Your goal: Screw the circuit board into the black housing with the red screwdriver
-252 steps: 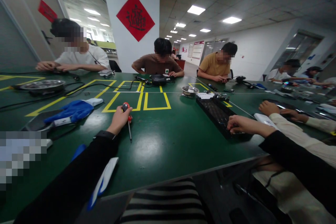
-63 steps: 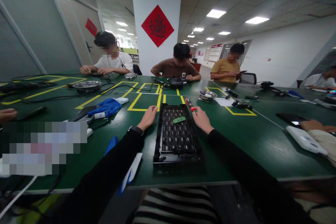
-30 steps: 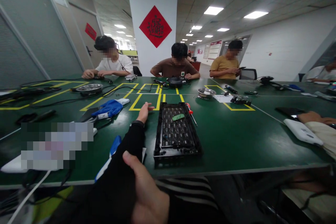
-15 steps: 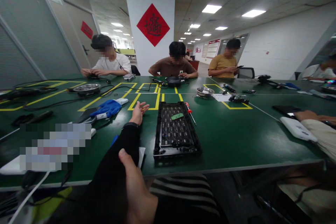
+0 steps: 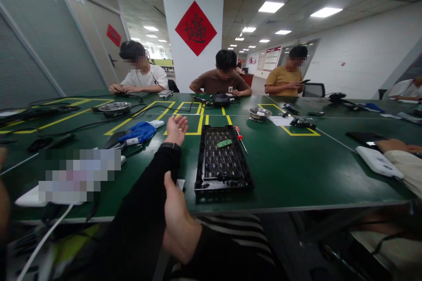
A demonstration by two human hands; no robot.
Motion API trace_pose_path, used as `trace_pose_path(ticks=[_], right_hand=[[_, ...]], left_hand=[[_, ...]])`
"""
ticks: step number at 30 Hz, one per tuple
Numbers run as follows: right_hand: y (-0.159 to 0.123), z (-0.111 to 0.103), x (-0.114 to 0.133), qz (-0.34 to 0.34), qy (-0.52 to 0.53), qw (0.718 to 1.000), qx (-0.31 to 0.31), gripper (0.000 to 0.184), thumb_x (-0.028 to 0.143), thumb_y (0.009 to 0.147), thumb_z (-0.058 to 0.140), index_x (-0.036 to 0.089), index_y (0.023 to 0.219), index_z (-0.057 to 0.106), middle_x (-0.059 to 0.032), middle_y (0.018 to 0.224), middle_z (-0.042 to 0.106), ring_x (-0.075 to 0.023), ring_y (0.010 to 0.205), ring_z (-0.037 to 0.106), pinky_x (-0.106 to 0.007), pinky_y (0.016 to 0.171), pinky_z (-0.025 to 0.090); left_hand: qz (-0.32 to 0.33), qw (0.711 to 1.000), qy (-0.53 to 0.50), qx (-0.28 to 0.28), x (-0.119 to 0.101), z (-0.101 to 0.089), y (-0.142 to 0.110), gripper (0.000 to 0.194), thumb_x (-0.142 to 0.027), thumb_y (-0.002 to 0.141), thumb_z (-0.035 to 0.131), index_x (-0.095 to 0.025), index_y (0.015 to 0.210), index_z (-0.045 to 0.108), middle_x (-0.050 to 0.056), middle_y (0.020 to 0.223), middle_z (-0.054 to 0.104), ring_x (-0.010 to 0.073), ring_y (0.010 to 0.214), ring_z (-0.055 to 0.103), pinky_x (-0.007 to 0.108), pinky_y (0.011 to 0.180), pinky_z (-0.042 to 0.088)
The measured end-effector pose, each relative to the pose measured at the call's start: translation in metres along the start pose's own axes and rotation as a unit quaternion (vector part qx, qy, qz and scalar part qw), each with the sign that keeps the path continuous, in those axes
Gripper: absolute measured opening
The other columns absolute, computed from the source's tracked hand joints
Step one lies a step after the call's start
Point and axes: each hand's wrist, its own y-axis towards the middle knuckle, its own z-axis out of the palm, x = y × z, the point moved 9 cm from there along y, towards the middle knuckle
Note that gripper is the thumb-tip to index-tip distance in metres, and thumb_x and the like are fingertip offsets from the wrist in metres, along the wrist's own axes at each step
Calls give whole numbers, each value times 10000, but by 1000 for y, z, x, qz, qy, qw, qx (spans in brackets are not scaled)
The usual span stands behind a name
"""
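My left hand (image 5: 177,129) is stretched over the table with its palm up, fingers apart and slightly curled, holding nothing. A dark band circles its wrist, below which runs a black sleeve (image 5: 148,184). Beside that forearm is my right hand (image 5: 180,219), thumb raised along the sleeve's edge; its other fingers are hidden behind the forearm. Just right of both hands lies a black rectangular casing (image 5: 250,180) with rows of metal-tipped parts inside and a green piece (image 5: 224,143) on top. A red-handled screwdriver (image 5: 240,137) lies along its right side.
Blue gloves (image 5: 140,132) and a white device with a cable (image 5: 29,196) lie to the left. Metal bowls (image 5: 115,108) (image 5: 260,114) stand farther back. A white power bank (image 5: 379,162) lies at the right, near a person's arm. Several people sit around the table.
My right hand has shifted slightly up and right beside the left forearm. My left hand stays palm up. A blurred skin-coloured shape has appeared at the left edge. The view has shifted slightly.
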Motion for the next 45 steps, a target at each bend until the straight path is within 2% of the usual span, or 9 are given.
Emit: trace_pose_path(ticks=[4, 11, 14, 17, 22, 29, 33, 36, 45], right_hand=[[-6, -40, 36, -94, 82, 972, -200, 392, 521, 851, 385, 245, 1080, 541, -9, 1027, 653, -179, 1039, 564, -290, 836, 461], [-48, -60, 109, -305, 25, 906, -291, 207, 282, 864, 411, 198, 1022, 514, -37, 1002, 590, -148, 927, 550, -306, 844, 446], [-98, -59, 132, -422, -122, 816, -375, 331, 254, 815, 529, 213, 1137, 464, -55, 1092, 534, -151, 954, 515, -311, 839, 433], [-112, -39, 158, -491, -298, 765, -290, 142, 210, 801, 573, 206, 943, 583, -23, 901, 572, -140, 869, 528, -283, 779, 437], [-135, -83, 197, -513, -337, 671, -416, 92, 193, 823, 562, 169, 751, 614, 6, 722, 557, -109, 700, 515, -244, 656, 412], [-161, -123, 188, -463, -281, 689, -483, 368, 257, 940, 315, 166, 635, 499, 57, 485, 390, -73, 413, 390, -215, 447, 301], [-128, -44, 148, -438, -550, 671, -234, 353, 280, 903, 409, 166, 576, 477, 5, 573, 512, -107, 564, 499, -245, 557, 378], [-92, -1, 84, -356, -699, 612, -95, 264, 311, 858, 480, 111, 1006, 570, -116, 1067, 590, -213, 1023, 511, -353, 855, 409], [-58, -2, 38, -355, -770, 531, -7, 250, 213, 874, 450, 67, 1039, 568, -137, 1104, 572, -228, 1119, 451, -378, 1000, 314]], left_hand=[[47, 992, -90, 70, -48, 52, -38, 320, -392, 841, 341, -179, 941, 558, 15, 798, 602, 88, 640, 569, 191, 578, 426], [160, 969, -73, 173, -110, 128, -121, 288, -380, 798, 460, -147, 885, 604, -5, 673, 604, 58, 554, 536, 153, 512, 377], [184, 966, -97, 156, -119, 131, -131, 245, -338, 792, 456, -147, 835, 604, -12, 628, 596, 44, 503, 501, 147, 487, 361], [188, 966, -94, 148, -116, 128, -129, 230, -297, 795, 434, -143, 814, 604, -23, 595, 578, 38, 476, 481, 144, 477, 353], [221, 967, 0, 129, -112, 111, -118, 237, -311, 772, 464, -132, 804, 616, -12, 597, 574, 48, 477, 479, 161, 476, 358], [290, 927, 152, 185, -141, 96, -93, 237, -310, 777, 470, -138, 800, 631, 30, 696, 611, 66, 554, 514, 173, 525, 381], [302, 914, 241, 125, -141, 72, -66, 276, -308, 781, 441, -117, 807, 639, 40, 682, 610, 68, 532, 494, 175, 508, 356], [267, 909, 292, 128, -111, 70, -49, 302, -315, 766, 436, -100, 815, 642, 46, 677, 613, 87, 546, 516, 189, 513, 362], [305, 767, 563, 44, -15, 56, -21, 302, -298, 780, 391, -165, 703, 651, 54, 687, 643, 171, 680, 560, 263, 618, 379]])
